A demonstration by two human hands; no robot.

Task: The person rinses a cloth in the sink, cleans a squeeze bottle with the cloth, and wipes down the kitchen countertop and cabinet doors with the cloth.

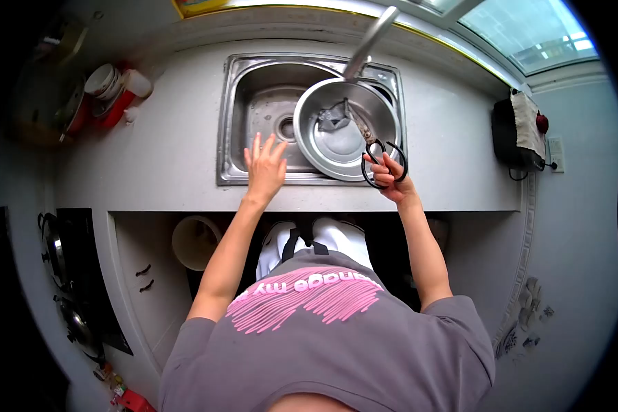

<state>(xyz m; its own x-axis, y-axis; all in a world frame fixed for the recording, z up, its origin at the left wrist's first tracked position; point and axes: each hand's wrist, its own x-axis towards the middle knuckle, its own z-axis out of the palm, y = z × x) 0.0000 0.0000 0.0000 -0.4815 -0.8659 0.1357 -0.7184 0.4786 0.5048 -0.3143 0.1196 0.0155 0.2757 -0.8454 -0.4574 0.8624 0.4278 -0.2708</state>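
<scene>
My right hand grips a pair of scissors by their black handles, the blades reaching over a round metal basin. Inside the basin, close to the blade tips, lies a crumpled grey cloth. The basin rests over the right part of the stainless steel sink. Over the sink's front edge, left of the basin, my left hand is held with fingers spread and nothing in it. The sink's drain shows just beyond its fingertips.
A metal faucet rises behind the basin. Stacked bowls and a red container stand at the counter's left. A black appliance with a cloth over it sits far right. Below the counter is a white bucket; pots stand at lower left.
</scene>
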